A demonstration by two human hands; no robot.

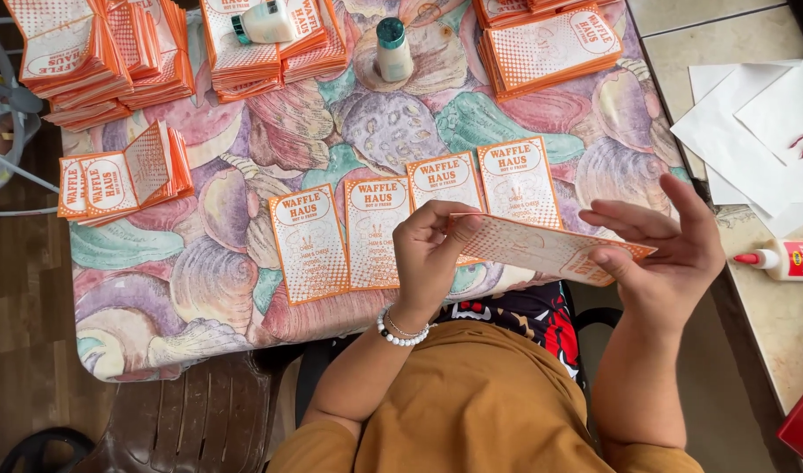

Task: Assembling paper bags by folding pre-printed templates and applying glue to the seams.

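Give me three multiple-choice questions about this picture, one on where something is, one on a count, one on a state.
1. Where is the white glue bottle with the red tip?
A on the pale counter at right
B on the shell-patterned tablecloth
C on the floor

2. How many flat orange-and-white paper bags lie in a row before the hands?
A two
B four
C six

3. The orange-and-white paper bag in the left hand and right hand is:
A crumpled
B held flat off the table
C torn in half

Answers: 1 A, it lies beside white sheets there. 2 B, four lie side by side. 3 B, both hands grip its ends.
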